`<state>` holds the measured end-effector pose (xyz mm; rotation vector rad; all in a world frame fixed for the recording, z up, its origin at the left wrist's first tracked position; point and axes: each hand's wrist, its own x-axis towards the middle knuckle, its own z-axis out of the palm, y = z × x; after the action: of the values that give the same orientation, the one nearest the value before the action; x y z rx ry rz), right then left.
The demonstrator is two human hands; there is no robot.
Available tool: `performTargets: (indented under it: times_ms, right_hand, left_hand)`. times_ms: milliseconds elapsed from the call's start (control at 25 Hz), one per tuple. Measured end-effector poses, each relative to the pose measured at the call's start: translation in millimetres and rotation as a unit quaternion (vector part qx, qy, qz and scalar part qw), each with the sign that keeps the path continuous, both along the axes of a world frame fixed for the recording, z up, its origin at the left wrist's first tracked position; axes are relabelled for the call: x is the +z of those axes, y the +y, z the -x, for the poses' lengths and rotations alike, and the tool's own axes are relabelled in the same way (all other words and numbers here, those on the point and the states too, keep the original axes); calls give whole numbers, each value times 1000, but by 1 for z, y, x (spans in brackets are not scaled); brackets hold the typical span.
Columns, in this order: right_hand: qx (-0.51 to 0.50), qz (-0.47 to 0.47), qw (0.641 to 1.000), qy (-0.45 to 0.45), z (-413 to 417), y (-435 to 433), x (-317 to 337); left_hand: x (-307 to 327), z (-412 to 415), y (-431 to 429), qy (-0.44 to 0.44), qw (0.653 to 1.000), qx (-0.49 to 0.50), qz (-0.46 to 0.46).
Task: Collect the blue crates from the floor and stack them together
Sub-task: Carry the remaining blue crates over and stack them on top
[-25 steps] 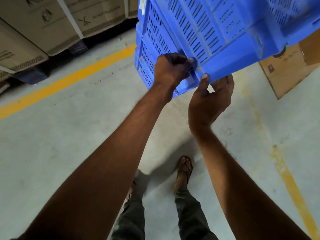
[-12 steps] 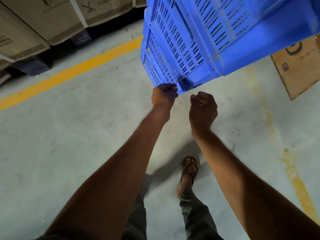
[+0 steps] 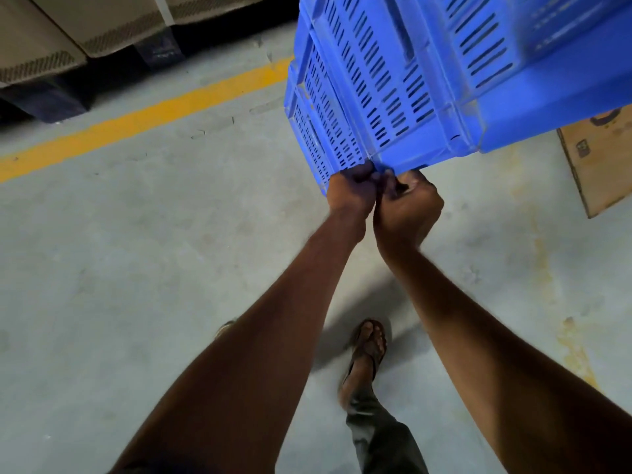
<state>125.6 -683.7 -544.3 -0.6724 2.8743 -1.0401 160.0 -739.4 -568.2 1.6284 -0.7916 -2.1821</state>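
A stack of blue slotted crates [image 3: 427, 73] fills the upper right, tilted, with its lowest corner pointing toward me. My left hand [image 3: 352, 193] is clenched at that bottom corner, fingers curled against the rim. My right hand [image 3: 408, 203] is closed in a fist right beside it, touching the left hand just under the same corner. Whether the right hand's fingers hold the rim is hidden. The crates' tops run out of view.
Grey concrete floor with a yellow line [image 3: 143, 121] running diagonally at the left. Cardboard boxes on dark pallets [image 3: 68, 35] stand beyond the line. A flat piece of cardboard [image 3: 602, 159] lies at the right. My sandalled foot [image 3: 366, 354] is below the hands.
The crate stack has shifted up and right in view. My right hand went from open under the crate edge to a fist, and both hands have come together at the bottom corner.
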Motion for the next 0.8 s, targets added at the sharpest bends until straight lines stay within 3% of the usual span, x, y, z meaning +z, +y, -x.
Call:
performTargets:
  times_ms: [200,280,360,440,480,640,800]
  right_hand:
    - [41,-20,999,19,5,7,-5]
    - [48,-16,999,-13,4,12,-8]
    - [-45,-26,990,-130,5,15,-26]
    - [-129,-27,944,-303,2,10,-48]
    - [-128,-37,929,-345,1,8,-60]
    - [-95,-55,932,-346,11,0,-111]
    - [-95,-51,940,-322,33,3,-172]
  left_hand:
    - [-6,-11,5,41,998,-33,29]
    - [-11,-15,7,27,996,-56,66]
    - [-24,-20,8,-9,996,-46,72]
    - [-40,-28,9,-35,998,-36,47]
    - [-52,-30,11,-48,998,-33,32]
    - [-108,-27,15,-83,997,0,-2]
    - [-153,-6,12,-56,998,22,-9]
